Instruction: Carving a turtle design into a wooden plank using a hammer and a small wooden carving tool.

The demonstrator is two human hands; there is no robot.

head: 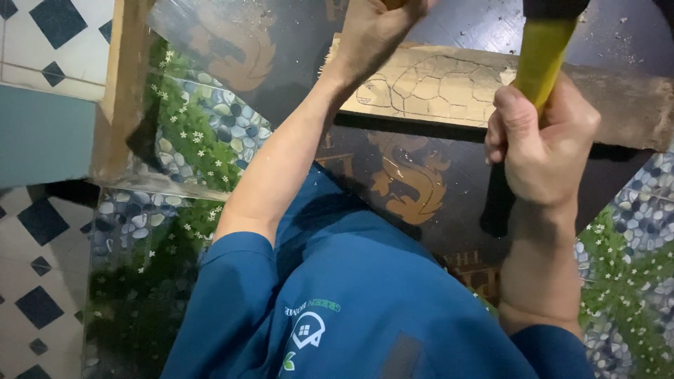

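A dark table (435, 151) carries a wooden board (449, 88) across its far edge, a turtle outline drawn on it, apparently uncarved beyond a few wood shavings at its edges, so most work seems left. The right hand (540, 151) grips a yellow-handled mallet (542, 52). The left hand (372, 28) is closed on a tool, mostly out of view.

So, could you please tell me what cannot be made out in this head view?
- Hammer: its head is cut off by the top edge.
- Left hand: its fingers and whatever they hold are cut off by the top edge.
- Turtle drawing on the wooden board: partly hidden behind both hands; right hand.
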